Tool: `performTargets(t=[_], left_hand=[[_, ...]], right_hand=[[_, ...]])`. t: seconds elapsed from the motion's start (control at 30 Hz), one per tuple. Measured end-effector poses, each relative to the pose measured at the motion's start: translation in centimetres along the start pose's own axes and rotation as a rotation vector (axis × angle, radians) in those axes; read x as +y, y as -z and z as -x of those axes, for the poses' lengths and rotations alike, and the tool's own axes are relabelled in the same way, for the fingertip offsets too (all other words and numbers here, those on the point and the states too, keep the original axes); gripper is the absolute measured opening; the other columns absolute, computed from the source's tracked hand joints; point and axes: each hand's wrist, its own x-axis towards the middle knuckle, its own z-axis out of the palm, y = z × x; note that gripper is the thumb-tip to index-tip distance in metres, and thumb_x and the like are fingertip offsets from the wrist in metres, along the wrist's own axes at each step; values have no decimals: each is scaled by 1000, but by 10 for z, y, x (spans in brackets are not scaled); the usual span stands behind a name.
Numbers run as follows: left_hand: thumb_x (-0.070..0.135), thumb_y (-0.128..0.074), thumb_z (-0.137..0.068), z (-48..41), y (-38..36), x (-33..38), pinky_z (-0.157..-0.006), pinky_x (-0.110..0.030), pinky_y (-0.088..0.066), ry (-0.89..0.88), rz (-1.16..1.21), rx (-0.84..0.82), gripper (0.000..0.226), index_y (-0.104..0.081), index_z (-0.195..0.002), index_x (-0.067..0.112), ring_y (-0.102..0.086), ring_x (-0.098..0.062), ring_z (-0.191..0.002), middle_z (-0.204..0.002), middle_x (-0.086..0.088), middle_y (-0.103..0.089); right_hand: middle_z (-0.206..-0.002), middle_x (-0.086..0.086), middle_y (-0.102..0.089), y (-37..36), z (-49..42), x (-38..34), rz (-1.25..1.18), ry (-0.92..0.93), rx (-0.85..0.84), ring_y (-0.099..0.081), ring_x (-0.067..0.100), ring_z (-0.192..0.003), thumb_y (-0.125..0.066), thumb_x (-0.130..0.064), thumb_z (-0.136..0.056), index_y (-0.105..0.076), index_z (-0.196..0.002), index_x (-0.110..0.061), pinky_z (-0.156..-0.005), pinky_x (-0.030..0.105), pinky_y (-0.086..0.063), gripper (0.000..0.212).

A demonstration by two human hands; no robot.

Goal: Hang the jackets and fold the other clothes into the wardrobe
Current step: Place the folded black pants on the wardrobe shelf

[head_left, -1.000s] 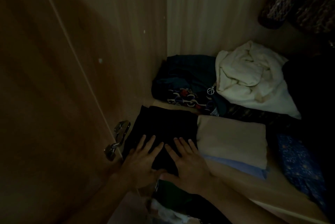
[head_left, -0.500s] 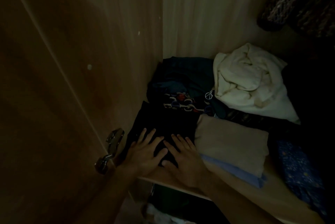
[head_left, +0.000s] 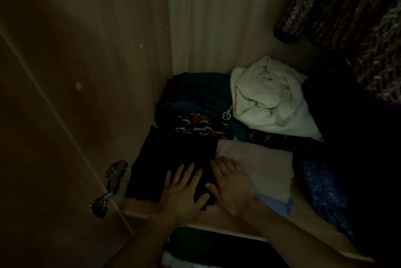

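Note:
A folded black garment (head_left: 173, 154) lies at the left front of a wooden wardrobe shelf (head_left: 219, 217). My left hand (head_left: 182, 191) rests flat on its near edge with fingers spread. My right hand (head_left: 230, 183) lies flat beside it, partly on the black garment and touching a folded beige garment (head_left: 258, 163) to the right. A pale blue folded piece (head_left: 275, 202) sits under the beige one. The light is dim.
Behind lie a dark teal garment (head_left: 199, 94), a patterned cloth (head_left: 195, 126), a crumpled cream garment (head_left: 267, 98) and a blue speckled cloth (head_left: 321, 189). Dark knitted clothes (head_left: 347, 7) hang at upper right. The door (head_left: 43, 137) with its metal hinge (head_left: 110, 187) stands at left.
Both hands have slid back toward the shelf's front edge on the black garment. The view has shifted slightly; the clothes have not moved.

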Motion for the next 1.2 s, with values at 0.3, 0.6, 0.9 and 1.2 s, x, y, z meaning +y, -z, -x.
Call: performTargets(t=[0.3, 0.6, 0.9, 1.2], left_hand=[[74, -2, -86, -3, 2, 0, -118, -49, 12, 11, -32, -75, 79, 5, -155, 38, 14, -20, -151, -165, 10, 12], [66, -18, -98, 51, 81, 36, -123, -48, 2, 10, 57, 52, 70, -10, -158, 30, -3, -20, -152, -166, 3, -8], [64, -24, -98, 149, 123, 98, -118, -51, -18, 25, 63, 116, 65, -20, -155, 34, -23, -20, -145, -161, 5, -25], [54, -32, -100, 188, 143, 166, -103, -42, -36, -239, -10, 184, 57, -34, -149, 25, -41, -24, -130, -149, 1, -41]], right_hand=[[-143, 7, -53, 15, 38, 14, 31, 117, 59, -49, 23, -134, -58, -47, -92, -51, -141, -10, -115, 42, -31, 62], [-162, 3, -21, 59, 80, 1, -252, -24, 92, -18, 18, -149, -36, -46, -103, -22, -155, -18, -120, 30, -8, 61], [-151, 8, -40, 114, 158, -15, -242, -32, 195, -39, 28, -135, -32, -50, -101, -32, -150, -19, -110, 44, -32, 59], [-152, 4, -37, 150, 248, -22, -76, -256, 210, -37, 27, -136, -25, -59, -99, -31, -150, -26, -106, 44, -36, 61]])
